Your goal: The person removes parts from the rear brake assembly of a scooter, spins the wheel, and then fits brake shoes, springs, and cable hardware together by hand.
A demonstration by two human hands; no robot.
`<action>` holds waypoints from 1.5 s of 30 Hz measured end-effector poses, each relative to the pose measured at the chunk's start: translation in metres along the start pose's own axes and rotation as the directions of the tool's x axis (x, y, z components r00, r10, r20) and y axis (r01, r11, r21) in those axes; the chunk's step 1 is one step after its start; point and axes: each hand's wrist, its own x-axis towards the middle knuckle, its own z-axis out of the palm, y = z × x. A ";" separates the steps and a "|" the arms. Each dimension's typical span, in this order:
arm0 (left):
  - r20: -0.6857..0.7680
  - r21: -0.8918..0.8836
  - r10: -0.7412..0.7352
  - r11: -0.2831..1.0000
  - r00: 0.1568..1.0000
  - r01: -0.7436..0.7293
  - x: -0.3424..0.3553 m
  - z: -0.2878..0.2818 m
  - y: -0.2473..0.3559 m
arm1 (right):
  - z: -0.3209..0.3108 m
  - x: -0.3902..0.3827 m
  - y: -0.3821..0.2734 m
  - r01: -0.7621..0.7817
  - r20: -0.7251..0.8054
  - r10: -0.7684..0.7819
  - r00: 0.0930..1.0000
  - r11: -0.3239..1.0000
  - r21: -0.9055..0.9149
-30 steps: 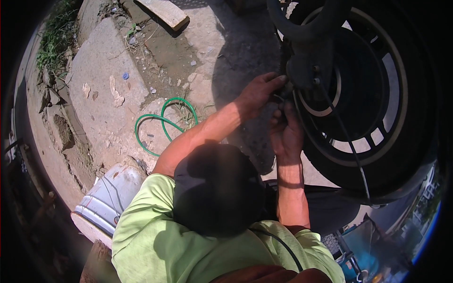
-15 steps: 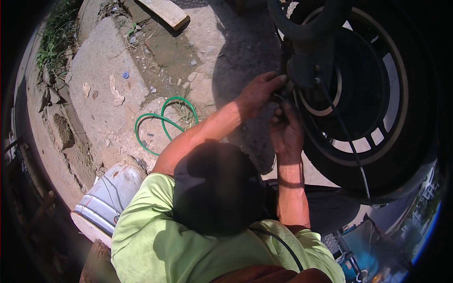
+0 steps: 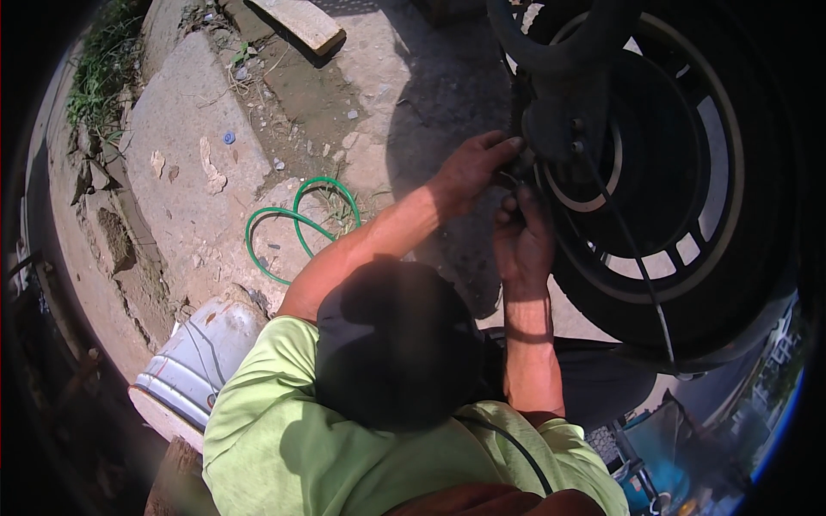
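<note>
Curling our left hand (image 3: 469,175) and right hand (image 3: 524,236) beside the wheel (image 3: 658,142), we cannot tell what either grip is holding.

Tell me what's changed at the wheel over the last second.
Very little: the right hand shifted slightly at most, too little to give a direction. Nothing was visibly taken hold of or let go. The left hand, wheel, green hose and white bucket stayed put.
</note>
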 end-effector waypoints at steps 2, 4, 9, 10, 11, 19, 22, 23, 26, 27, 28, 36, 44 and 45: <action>0.002 -0.001 0.001 1.000 1.000 -0.001 0.000 0.001 0.000 | -0.002 0.001 0.000 -0.006 0.010 0.006 1.000 1.000 -0.008; -0.004 -0.003 0.002 1.000 1.000 -0.002 0.000 0.001 0.001 | 0.000 0.000 -0.001 -0.005 0.010 0.005 1.000 1.000 -0.017; -0.010 -0.001 0.001 1.000 1.000 -0.001 -0.001 0.003 0.004 | 0.002 -0.002 -0.001 -0.008 0.000 0.008 1.000 0.999 -0.043; -0.019 -0.003 0.002 1.000 1.000 -0.002 -0.002 0.003 0.005 | 0.004 -0.003 0.000 -0.008 -0.023 0.006 1.000 0.996 -0.084; -0.020 -0.003 0.003 1.000 1.000 -0.003 -0.001 0.002 0.004 | 0.005 -0.003 0.000 -0.009 -0.045 0.004 0.999 0.992 -0.124; -0.018 -0.013 -0.006 1.000 1.000 0.005 -0.003 0.002 0.005 | 0.009 -0.003 -0.004 -0.116 -0.180 0.081 0.980 0.974 -0.195; -0.027 -0.032 0.004 0.999 1.000 -0.005 -0.003 0.004 0.004 | 0.008 -0.003 -0.004 -0.148 -0.191 0.110 0.975 0.970 -0.195; -0.027 -0.032 0.004 0.999 1.000 -0.005 -0.002 0.004 0.004 | 0.008 -0.003 -0.004 -0.161 -0.195 0.124 0.973 0.969 -0.189; -0.029 -0.028 0.004 1.000 1.000 -0.005 -0.001 0.001 0.002 | 0.011 -0.002 -0.006 -0.200 -0.159 0.179 0.971 0.971 -0.128; -0.020 -0.036 0.005 0.999 1.000 -0.006 0.000 0.000 0.001 | 0.011 -0.002 -0.006 -0.201 -0.158 0.180 0.971 0.971 -0.128; -0.009 -0.045 0.005 0.999 1.000 -0.005 0.000 0.000 0.001 | 0.010 -0.003 -0.007 -0.200 -0.155 0.174 0.973 0.964 -0.175; -0.013 -0.070 0.006 0.997 1.000 -0.007 0.001 0.001 -0.001 | -0.001 0.003 -0.006 -0.348 0.041 0.347 0.937 0.937 0.013; -0.035 -0.047 0.009 0.999 0.999 -0.010 0.001 0.001 0.000 | 0.011 0.003 -0.001 -0.152 -0.080 0.137 0.987 0.963 -0.221; -0.009 -0.047 -0.012 0.999 1.000 0.012 0.002 -0.002 0.000 | 0.006 0.006 -0.001 -0.151 -0.080 0.137 0.987 0.964 -0.220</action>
